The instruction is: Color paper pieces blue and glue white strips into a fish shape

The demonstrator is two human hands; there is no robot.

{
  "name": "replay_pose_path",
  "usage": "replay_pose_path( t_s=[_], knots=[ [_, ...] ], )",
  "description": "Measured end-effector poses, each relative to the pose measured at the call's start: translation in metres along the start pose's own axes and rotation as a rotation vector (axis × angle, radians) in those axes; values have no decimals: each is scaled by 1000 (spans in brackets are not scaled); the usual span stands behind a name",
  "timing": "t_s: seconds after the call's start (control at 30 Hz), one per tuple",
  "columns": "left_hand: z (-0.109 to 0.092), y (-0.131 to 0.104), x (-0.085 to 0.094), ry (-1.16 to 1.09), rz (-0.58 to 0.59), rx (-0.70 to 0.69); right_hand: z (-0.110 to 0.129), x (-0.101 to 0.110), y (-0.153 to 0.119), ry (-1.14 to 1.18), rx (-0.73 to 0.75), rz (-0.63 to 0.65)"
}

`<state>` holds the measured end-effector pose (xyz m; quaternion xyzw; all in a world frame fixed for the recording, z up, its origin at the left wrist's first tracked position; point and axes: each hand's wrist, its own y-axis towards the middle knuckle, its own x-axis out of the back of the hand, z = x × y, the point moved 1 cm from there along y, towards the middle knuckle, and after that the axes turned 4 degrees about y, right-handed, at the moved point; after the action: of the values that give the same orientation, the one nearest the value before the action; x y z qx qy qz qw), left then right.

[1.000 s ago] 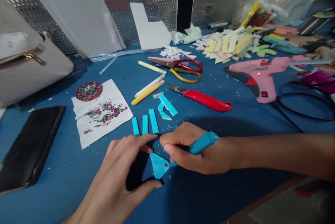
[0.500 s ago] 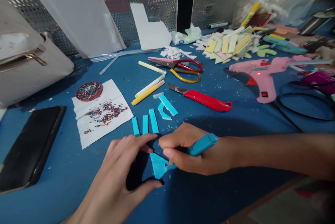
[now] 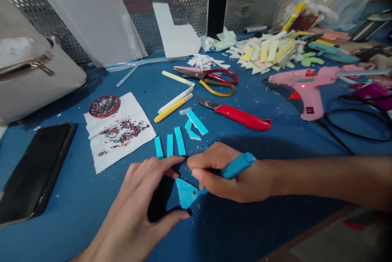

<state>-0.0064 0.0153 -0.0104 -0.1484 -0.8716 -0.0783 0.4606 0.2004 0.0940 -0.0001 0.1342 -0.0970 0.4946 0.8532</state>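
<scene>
At ten o'clock from the small blue triangle point(image 3: 185, 194) I see a zipped pale bag point(image 3: 63, 70), and at nine a glossy black phone point(image 3: 33, 172); creased white paper point(image 3: 105, 164), scattered with tiny multicoloured bits point(image 3: 125, 132), lies towards half past ten. The left hand point(image 3: 136, 196) bridges the triangle, thumb and a fingertip pinning its corners, fingers in front of flat, narrow blue strips point(image 3: 180, 141) towards twelve. The triangle lies on the flecked blue table point(image 3: 79, 196), bright and patchy, a dark round spot point(image 3: 195, 192) near its three o'clock corner. There the right hand point(image 3: 229, 182) clasps a blue marker point(image 3: 238, 165), fingers hiding its middle; beyond sit a ridged red knife point(image 3: 243, 118) at one and a pink plastic glue gun point(image 3: 310, 94) at two
</scene>
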Motion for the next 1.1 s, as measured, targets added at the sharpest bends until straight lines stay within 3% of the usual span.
replay_pose_path(
  t_s=[1.1],
  knots=[
    [0,2,1,10,-2,-17,0,0,1,31,-90,1]
  ],
)
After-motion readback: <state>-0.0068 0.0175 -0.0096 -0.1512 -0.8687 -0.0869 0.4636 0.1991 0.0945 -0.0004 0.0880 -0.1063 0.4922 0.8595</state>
